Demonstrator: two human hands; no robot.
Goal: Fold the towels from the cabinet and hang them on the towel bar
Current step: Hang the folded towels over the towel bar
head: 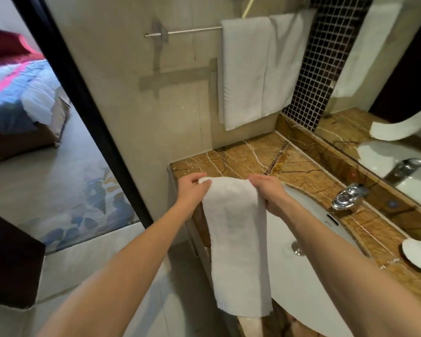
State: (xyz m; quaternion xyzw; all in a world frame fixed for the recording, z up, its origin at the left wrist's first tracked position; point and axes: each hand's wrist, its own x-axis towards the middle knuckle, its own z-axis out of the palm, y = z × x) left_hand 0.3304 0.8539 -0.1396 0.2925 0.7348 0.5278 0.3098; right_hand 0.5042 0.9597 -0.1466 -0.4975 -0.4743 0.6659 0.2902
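While both arms reach in from the bottom of the frame, the left hand (192, 190) and right hand (270, 193) each pinch a top corner of a small white towel (238, 244), fingers curled closed around the cloth, so it's stretched flat between them near the middle of the picture. It hangs straight down as a long narrow strip, with its lower edge dangling toward the bottom center, in front of the edge of the brown marble counter (241, 156) and partly over the white sink (309, 283). Up in the top center, two more white towels are already draped over the metal towel bar (182, 32): a folded towel (243, 71) on the left and a second one (284, 62) just beside it on the right, overlapping a bit at the edges. That bar's left part is bare. A chrome faucet (349, 195) sits on the counter at the right, and a white dish (418, 256) is near the right edge, well apart from the hands. A mirror (387, 69) fills the upper right, next to a strip of dark mosaic tile (323, 62). Over on the left side of the frame, past a black door frame (83, 113), you can see a bed (17, 93) with a blue and pink cover.
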